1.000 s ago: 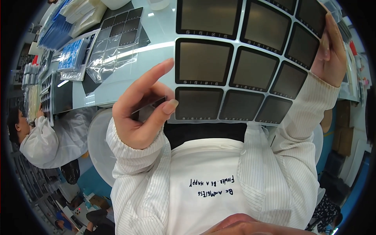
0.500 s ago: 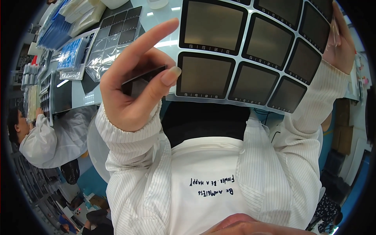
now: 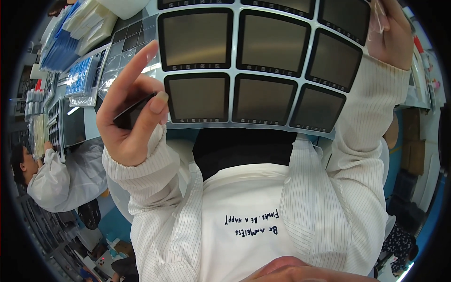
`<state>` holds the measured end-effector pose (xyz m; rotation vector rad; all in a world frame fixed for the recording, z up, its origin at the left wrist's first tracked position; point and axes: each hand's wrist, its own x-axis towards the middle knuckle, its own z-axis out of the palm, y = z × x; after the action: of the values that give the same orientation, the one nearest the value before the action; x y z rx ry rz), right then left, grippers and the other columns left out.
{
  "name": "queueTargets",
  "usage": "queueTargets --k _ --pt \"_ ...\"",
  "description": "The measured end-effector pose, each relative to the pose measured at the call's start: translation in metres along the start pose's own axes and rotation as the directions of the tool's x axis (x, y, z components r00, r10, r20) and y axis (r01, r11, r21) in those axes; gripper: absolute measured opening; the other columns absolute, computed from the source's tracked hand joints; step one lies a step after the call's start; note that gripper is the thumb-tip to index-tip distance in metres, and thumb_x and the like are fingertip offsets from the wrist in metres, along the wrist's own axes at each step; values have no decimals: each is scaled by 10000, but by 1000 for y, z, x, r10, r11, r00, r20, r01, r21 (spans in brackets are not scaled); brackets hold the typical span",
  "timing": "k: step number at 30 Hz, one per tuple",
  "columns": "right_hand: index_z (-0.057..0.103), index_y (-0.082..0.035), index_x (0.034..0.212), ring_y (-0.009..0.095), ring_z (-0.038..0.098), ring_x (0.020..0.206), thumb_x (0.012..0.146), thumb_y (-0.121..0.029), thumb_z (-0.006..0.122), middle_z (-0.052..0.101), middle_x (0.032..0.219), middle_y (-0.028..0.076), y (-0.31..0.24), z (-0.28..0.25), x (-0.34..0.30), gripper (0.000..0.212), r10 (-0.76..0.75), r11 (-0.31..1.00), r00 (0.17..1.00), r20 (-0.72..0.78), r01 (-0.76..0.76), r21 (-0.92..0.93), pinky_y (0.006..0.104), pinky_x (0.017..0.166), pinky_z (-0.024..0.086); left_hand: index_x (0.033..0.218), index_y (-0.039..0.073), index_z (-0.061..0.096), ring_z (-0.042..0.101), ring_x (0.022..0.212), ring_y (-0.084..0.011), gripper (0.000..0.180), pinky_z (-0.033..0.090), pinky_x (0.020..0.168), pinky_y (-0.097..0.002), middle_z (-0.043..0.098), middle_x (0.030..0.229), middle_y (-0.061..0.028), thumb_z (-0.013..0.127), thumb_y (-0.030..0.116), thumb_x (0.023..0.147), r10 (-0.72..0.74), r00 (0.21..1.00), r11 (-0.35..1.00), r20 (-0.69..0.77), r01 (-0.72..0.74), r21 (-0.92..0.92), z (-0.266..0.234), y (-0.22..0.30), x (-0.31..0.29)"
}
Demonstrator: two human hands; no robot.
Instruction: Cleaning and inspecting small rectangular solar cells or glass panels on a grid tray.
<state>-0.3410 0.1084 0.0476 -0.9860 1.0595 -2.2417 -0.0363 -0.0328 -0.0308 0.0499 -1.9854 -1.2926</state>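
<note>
A large pale sheet (image 3: pixel 234 47) carries rows of dark rectangular panels with rounded black borders, and it is held up in front of me. My right hand (image 3: pixel 392 42) grips its far right edge; clear film shows by those fingers, which are partly hidden. At the sheet's left edge is my left hand (image 3: pixel 127 136), index finger stretched out along it. A small dark flat piece (image 3: pixel 134 113) sits between that hand's curled fingers and thumb. The thumb tip is close against the sheet's edge; whether it touches I cannot tell.
On the table at left lie another panelled sheet (image 3: pixel 134 35), a bagged blue stack (image 3: pixel 81 77) and piled blue and cream packets (image 3: pixel 70 40). A white container (image 3: pixel 124 7) stands at the back. A co-worker in white (image 3: pixel 61 183) sits at the left.
The sheet has shifted left, together with both hands. My left hand is slightly lower and stays at the sheet's left edge, with the dark piece still in it.
</note>
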Motion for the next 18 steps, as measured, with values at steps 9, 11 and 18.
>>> queueTargets --k 9,11,18 --pt "578 25 897 51 411 313 978 -138 434 499 443 5 12 1 3 233 4 1000 999 32 -3 -9 137 315 332 1307 -94 433 514 573 -62 513 416 516 -176 613 788 -84 590 -30 823 -76 997 997 -34 77 20 -7 5 -8" --pt "581 41 955 44 424 323 975 -128 440 522 468 9 15 1 3 221 10 999 992 128 -6 -34 134 320 333 1310 -93 431 510 569 -63 513 413 518 -174 605 771 -75 590 -23 827 -94 994 995 -56 95 24 -7 6 -11" --pt "592 34 924 36 429 340 978 -128 437 509 462 -3 38 -1 14 231 12 284 794 607 -585 759 129 339 336 1315 -90 426 512 565 -65 514 405 527 -173 596 737 -59 598 7 841 -118 992 990 -49 121 75 -17 7 -12"
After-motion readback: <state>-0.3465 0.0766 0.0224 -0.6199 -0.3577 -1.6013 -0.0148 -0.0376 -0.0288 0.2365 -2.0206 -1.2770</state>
